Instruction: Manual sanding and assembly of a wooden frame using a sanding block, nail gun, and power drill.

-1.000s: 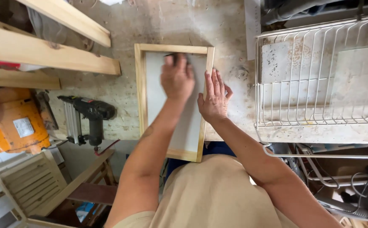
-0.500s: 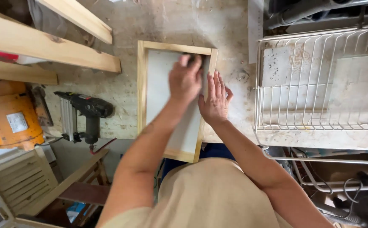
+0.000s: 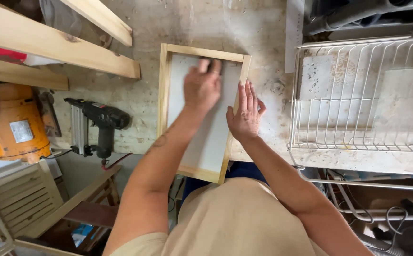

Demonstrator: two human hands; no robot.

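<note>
Pressing my left hand [image 3: 202, 87] flat on the white panel [image 3: 206, 128] inside a pale wooden frame [image 3: 163, 90], I steady the frame's right rail with my right hand [image 3: 245, 114], fingers stretched out along the wood and gripping nothing. The frame lies flat near the front edge of the bench [image 3: 140, 102], its near end reaching over that edge towards my body. By the look of it the panel is already seated within all four rails and the corners are closed, so the assembly seems well along; what I judge to be left is the fixing or smoothing of the panel, for no fasteners can be made out along the rails. A black nail gun [image 3: 100, 125] rests untouched at the bench's front left edge, well apart from my hands, with an orange machine [image 3: 9, 125] beyond it, lumber planks [image 3: 50, 42] across the back left corner and a white wire rack [image 3: 363, 95] to the right. Whether my left palm holds a small pad or merely rubs bare cannot be told, since the hand covers it; the fingertips are blurred; the frame's near right corner is hidden behind my shirt, and the clutter under the bench is too dim to name
</note>
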